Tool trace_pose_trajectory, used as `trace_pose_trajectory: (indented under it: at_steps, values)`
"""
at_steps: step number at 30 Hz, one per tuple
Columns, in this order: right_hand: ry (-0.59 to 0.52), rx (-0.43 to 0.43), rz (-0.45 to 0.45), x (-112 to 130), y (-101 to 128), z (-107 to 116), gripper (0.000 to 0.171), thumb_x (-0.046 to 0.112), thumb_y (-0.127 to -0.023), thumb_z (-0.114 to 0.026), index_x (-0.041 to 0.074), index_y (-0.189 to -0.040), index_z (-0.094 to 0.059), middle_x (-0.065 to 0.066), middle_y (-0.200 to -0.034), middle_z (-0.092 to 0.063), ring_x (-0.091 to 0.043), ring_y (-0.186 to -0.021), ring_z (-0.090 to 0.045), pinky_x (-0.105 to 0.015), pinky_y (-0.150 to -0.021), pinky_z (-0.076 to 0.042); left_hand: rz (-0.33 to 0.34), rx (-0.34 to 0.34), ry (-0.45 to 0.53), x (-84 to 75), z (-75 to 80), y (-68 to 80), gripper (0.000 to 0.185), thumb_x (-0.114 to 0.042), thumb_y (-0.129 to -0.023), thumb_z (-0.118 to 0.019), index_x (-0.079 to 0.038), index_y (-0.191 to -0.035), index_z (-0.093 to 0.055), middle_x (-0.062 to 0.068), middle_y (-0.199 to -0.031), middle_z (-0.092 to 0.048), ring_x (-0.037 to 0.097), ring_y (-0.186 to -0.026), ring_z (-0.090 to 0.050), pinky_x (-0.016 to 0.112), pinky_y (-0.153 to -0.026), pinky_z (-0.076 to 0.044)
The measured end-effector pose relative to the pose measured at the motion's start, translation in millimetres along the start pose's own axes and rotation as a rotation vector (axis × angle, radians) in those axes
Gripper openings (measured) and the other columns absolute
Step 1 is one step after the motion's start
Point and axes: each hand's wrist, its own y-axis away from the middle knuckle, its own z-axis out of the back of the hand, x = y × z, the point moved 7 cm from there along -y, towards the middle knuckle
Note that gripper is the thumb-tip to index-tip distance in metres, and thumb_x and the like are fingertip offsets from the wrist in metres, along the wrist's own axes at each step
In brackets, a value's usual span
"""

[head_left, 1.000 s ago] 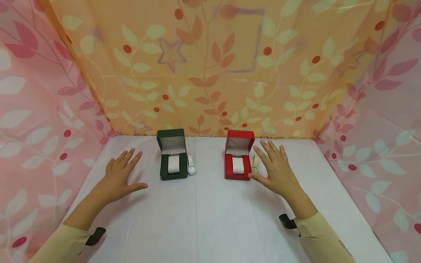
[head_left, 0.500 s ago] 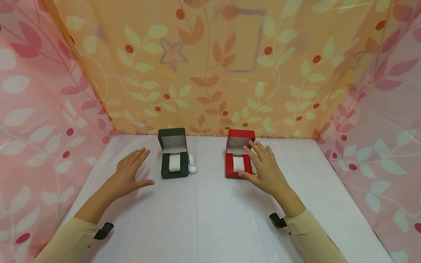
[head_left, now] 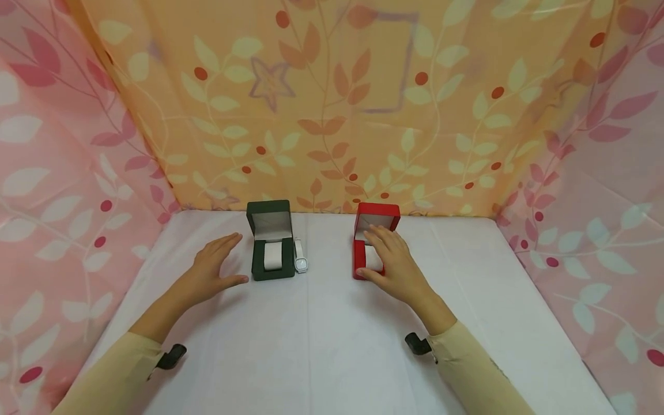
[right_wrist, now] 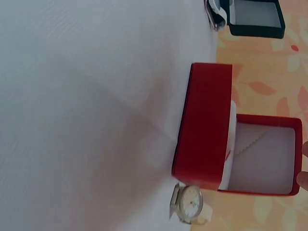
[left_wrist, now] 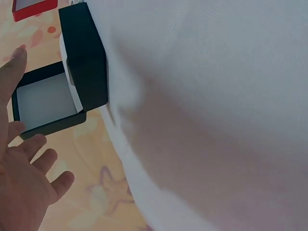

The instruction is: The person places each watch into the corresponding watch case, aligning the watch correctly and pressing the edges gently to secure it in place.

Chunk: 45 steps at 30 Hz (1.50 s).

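On a white table (head_left: 321,346), walled on three sides by leaf-printed cloth, two small open boxes are set side by side, well apart, near the back edge. A dark green box (head_left: 272,242) is placed to the left and a red box (head_left: 376,218) to the right; both lids are raised upright, and a pale lining is seen inside each. A white cushion (head_left: 272,255) is seated in the green box.

The right hand (head_left: 391,265) is held over the red box, its fingers straight and close together, spread above the box's lower half so that most of the interior is covered in the head view. Whether the fingers actually touch the box cannot be told. In the right wrist view, a gold watch (right_wrist: 189,204) with a white face is seen lying on the table just beside the red box, on its right; in the head view this watch is hidden by the hand.

The left hand (head_left: 212,268) is laid flat near the table, palm down, just left of the green box, with fingers straight and slightly apart and the thumb stretched toward the box. Nothing is held by it. A silver watch (head_left: 300,257) is laid just beside the green box, on its right side.

Cream sleeves are worn on both arms.
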Motion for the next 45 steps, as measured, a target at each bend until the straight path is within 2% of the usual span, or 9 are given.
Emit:
trace_pose_trajectory:
  at_steps: [7, 13, 17, 26, 32, 39, 45]
  values:
    - [-0.041, -0.006, 0.008, 11, -14, -9, 0.078, 0.04, -0.086, -0.082, 0.009, -0.15, -0.049, -0.015, -0.154, -0.047, -0.031, -0.145, -0.039, -0.057, -0.12, -0.029, 0.012, 0.02, -0.004, -0.2, -5.7, -10.1, 0.096, -0.039, -0.083, -0.086, -0.008, -0.158, -0.034, 0.02, -0.161, -0.036, 0.045, -0.145, -0.029, 0.072, -0.11, -0.023]
    - [-0.099, 0.04, -0.071, 15, -21, -18, 0.076, 0.041, -0.088, -0.081, 0.01, -0.151, -0.05, -0.01, -0.154, -0.048, -0.028, -0.144, -0.04, -0.055, -0.118, -0.035, 0.017, 0.027, 0.01, -1.3, -10.4, -18.7, 0.093, -0.037, -0.084, -0.085, -0.005, -0.157, -0.036, 0.02, -0.158, -0.04, 0.044, -0.144, -0.032, 0.071, -0.109, -0.024]
    - [-0.153, 0.078, -0.127, 16, -24, -26, 0.075, 0.043, -0.089, -0.079, 0.013, -0.152, -0.049, -0.005, -0.154, -0.048, -0.026, -0.145, -0.04, -0.054, -0.119, -0.034, 0.013, 0.048, 0.036, -1.8, -15.1, -23.6, 0.091, -0.037, -0.085, -0.085, -0.004, -0.156, -0.038, 0.019, -0.157, -0.042, 0.044, -0.143, -0.033, 0.071, -0.109, -0.025]
    - [-0.234, 0.1, -0.147, 22, -35, -42, 0.07, 0.042, -0.09, -0.079, 0.013, -0.148, -0.053, -0.003, -0.148, -0.054, -0.025, -0.139, -0.046, -0.052, -0.116, -0.038, 0.033, 0.086, 0.032, 1.3, -23.8, -35.7, 0.085, -0.035, -0.087, -0.083, -0.007, -0.155, -0.04, 0.019, -0.156, -0.044, 0.043, -0.142, -0.034, 0.069, -0.111, -0.026]
    - [-0.287, 0.168, -0.228, 23, -43, -58, 0.067, 0.044, -0.09, -0.078, 0.02, -0.149, -0.053, 0.001, -0.148, -0.053, -0.02, -0.139, -0.046, -0.047, -0.113, -0.044, 0.029, 0.089, 0.017, 2.5, -26.3, -44.3, 0.078, -0.034, -0.089, -0.081, -0.005, -0.152, -0.045, 0.021, -0.153, -0.048, 0.044, -0.14, -0.037, 0.067, -0.112, -0.027]
    - [-0.327, 0.214, -0.263, 27, -53, -74, 0.065, 0.043, -0.09, -0.078, 0.02, -0.147, -0.056, 0.0, -0.148, -0.055, -0.021, -0.14, -0.046, -0.048, -0.115, -0.042, 0.033, 0.112, 0.016, 5.6, -30.9, -49.4, 0.077, -0.034, -0.088, -0.082, -0.003, -0.15, -0.048, 0.021, -0.149, -0.052, 0.043, -0.138, -0.039, 0.067, -0.111, -0.027]
    - [-0.349, 0.249, -0.297, 26, -59, -88, 0.06, 0.04, -0.09, -0.079, 0.024, -0.144, -0.058, 0.003, -0.145, -0.057, -0.019, -0.138, -0.048, -0.046, -0.114, -0.043, 0.022, 0.115, 0.027, 8.4, -37.8, -55.6, 0.073, -0.034, -0.086, -0.083, -0.005, -0.146, -0.054, 0.018, -0.145, -0.057, 0.04, -0.134, -0.042, 0.063, -0.109, -0.03]
